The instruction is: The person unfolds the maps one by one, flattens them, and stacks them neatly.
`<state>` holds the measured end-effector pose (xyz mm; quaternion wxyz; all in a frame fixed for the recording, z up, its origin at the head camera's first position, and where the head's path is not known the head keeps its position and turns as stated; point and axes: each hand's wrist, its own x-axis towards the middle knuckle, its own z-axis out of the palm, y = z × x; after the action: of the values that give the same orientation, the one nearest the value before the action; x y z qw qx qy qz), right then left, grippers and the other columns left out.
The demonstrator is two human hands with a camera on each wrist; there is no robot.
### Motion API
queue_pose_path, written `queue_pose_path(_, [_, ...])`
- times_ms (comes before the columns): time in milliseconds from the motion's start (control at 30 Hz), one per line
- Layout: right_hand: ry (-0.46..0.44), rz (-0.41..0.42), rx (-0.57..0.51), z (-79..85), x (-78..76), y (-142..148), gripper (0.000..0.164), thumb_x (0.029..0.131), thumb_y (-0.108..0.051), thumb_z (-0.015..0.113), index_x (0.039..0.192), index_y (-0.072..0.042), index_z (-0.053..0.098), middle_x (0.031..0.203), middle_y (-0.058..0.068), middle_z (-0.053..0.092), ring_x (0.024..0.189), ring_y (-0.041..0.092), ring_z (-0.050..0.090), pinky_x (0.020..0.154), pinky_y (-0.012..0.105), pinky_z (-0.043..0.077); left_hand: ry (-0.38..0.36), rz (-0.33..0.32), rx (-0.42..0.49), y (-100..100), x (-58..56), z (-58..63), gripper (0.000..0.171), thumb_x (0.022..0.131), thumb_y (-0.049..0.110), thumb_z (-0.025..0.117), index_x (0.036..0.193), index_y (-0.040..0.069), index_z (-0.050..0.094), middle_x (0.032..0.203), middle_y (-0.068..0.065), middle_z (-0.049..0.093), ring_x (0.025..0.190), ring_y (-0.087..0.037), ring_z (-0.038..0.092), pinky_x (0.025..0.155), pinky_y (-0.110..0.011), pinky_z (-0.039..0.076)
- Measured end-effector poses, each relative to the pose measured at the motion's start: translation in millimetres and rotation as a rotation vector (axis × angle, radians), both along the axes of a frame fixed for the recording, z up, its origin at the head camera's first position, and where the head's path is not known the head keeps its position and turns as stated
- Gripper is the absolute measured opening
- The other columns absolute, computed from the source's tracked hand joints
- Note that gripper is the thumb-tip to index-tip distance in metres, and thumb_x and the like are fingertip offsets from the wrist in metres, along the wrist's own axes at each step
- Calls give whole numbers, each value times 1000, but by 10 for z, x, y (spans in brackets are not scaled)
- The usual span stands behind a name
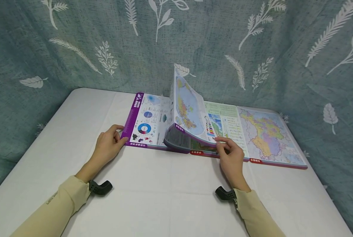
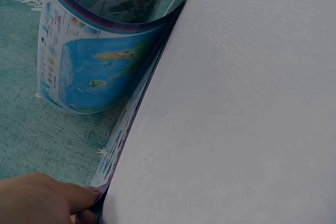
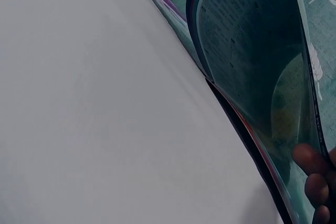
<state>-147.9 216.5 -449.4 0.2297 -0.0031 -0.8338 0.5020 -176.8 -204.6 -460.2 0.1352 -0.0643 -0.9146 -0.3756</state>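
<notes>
A fold-out map (image 1: 265,135) lies spread across the table, its panels printed with coloured maps, charts and text. At its left end, my left hand (image 1: 106,144) pinches the purple border (image 1: 130,121) between thumb and fingers. My right hand (image 1: 232,159) pinches the lower edge of a raised panel (image 1: 191,108), which stands bent up from the middle. In the left wrist view, the underside of that curved panel (image 2: 100,72) shows a blue map. The right wrist view shows the right fingers (image 3: 317,187) at the sheet's edge; part of that hand is out of frame.
A white cloth (image 1: 170,197) covers the table. Teal curtains (image 1: 206,39) with white leaf prints hang behind and at both sides. Black wrist devices (image 1: 100,187) sit at both cuffs of the beige sleeves (image 1: 52,207).
</notes>
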Motion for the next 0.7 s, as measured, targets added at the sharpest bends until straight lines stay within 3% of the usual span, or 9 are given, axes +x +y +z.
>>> queue_pose_path(100, [1, -7, 8, -86, -50, 105, 18, 102, -8, 66, 113, -12, 79, 76, 18, 73, 54, 3, 36, 54, 22, 29, -4, 1, -1, -5, 0, 0, 43, 95, 9, 77, 133, -4, 61, 69, -5, 55, 64, -20, 45, 70, -38, 32])
queue_pose_path(300, [2, -14, -1, -104, -58, 215, 18, 102, -12, 66, 110, -19, 80, 78, 12, 74, 55, 6, 40, 53, 24, 31, 5, -3, 1, -9, -4, 5, 43, 95, 9, 77, 133, -5, 61, 68, -5, 54, 63, -20, 44, 69, -37, 32])
queue_pose_path(700, [8, -34, 23, -93, -11, 384, 17, 103, -14, 66, 113, -17, 80, 82, 15, 77, 53, 6, 42, 49, 23, 32, 21, -15, 6, -11, -6, -9, 41, 95, 7, 77, 131, -5, 62, 67, -5, 55, 61, -18, 44, 67, -36, 32])
